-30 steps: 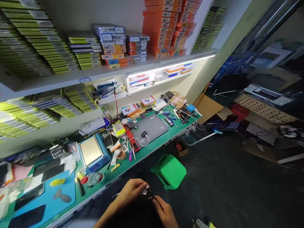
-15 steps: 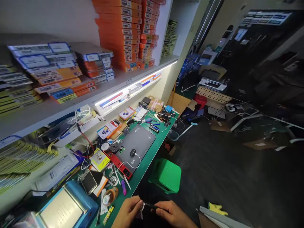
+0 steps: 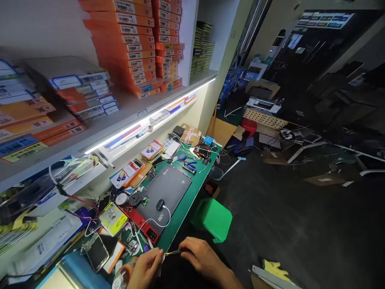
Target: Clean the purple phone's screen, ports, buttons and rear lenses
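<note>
Both hands meet at the bottom of the view, just off the front edge of the green workbench. My left hand is closed in a pinch on one end of a thin dark tool with a yellowish tip. My right hand is curled round the tool's other end. A scrap of something pale shows at the left fingertips; I cannot make it out. Near the left hand lie a roll of tape and a phone.
A grey mat with a small black device and white cable lies on the bench, among small tools and cards. Shelves above carry stacked orange boxes. A green stool stands beside the bench. Cardboard and equipment clutter the dark floor at right.
The view has swung right and closer to the bench. My hands have stayed together on the thin tool, now nearer the bench edge; the blue machine has slid nearly out of view at the lower left.
</note>
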Action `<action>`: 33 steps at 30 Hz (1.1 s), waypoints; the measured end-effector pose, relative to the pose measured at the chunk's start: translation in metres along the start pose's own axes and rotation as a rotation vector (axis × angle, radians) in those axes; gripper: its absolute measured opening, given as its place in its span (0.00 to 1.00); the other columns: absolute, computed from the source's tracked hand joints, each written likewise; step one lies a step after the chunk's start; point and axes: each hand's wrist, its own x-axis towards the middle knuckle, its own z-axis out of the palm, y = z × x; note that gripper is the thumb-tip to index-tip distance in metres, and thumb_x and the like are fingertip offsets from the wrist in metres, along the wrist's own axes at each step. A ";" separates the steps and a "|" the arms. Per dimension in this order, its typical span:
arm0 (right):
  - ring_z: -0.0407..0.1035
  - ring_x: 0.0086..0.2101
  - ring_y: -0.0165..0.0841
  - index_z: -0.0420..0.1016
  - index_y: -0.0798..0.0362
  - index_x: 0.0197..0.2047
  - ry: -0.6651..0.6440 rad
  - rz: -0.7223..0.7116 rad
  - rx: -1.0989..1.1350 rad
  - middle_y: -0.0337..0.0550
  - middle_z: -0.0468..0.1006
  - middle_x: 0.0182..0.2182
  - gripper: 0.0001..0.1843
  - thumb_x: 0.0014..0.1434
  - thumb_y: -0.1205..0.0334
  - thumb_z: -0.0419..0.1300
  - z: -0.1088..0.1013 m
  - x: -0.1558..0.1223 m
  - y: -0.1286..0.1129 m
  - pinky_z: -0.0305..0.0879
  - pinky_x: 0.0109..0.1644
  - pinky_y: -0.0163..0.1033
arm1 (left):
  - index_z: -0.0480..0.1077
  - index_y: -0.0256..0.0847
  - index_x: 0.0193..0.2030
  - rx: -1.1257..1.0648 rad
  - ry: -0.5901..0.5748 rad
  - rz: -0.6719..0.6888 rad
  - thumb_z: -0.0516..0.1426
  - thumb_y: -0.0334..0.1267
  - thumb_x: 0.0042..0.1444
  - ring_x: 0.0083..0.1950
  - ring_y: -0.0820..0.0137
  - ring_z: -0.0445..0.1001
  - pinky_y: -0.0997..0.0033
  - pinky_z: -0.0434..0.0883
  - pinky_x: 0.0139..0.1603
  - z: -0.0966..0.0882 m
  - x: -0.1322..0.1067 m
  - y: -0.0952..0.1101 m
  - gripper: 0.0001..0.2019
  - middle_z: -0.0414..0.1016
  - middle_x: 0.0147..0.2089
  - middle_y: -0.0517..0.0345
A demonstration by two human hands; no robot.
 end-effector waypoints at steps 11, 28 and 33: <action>0.82 0.53 0.40 0.83 0.53 0.58 -0.019 -0.212 -0.085 0.46 0.86 0.53 0.13 0.79 0.54 0.67 -0.087 0.037 0.075 0.82 0.63 0.55 | 0.52 0.46 0.27 0.075 0.105 -0.143 0.39 0.93 0.57 0.33 0.66 0.61 0.67 0.64 0.37 0.042 0.069 0.086 0.45 0.60 0.28 0.59; 0.82 0.49 0.37 0.83 0.53 0.57 -0.182 -0.355 -0.017 0.44 0.86 0.50 0.12 0.79 0.55 0.67 -0.152 0.054 0.159 0.83 0.59 0.52 | 0.79 0.44 0.29 0.107 0.104 -0.390 0.48 0.85 0.64 0.36 0.61 0.77 0.68 0.70 0.41 0.100 0.098 0.142 0.44 0.84 0.34 0.52; 0.82 0.49 0.37 0.82 0.53 0.57 -0.260 -0.401 -0.038 0.44 0.86 0.50 0.12 0.79 0.55 0.67 -0.147 0.071 0.161 0.83 0.59 0.52 | 0.89 0.46 0.43 0.025 0.228 -0.470 0.55 0.78 0.64 0.47 0.54 0.86 0.67 0.77 0.50 0.103 0.091 0.137 0.37 0.91 0.43 0.51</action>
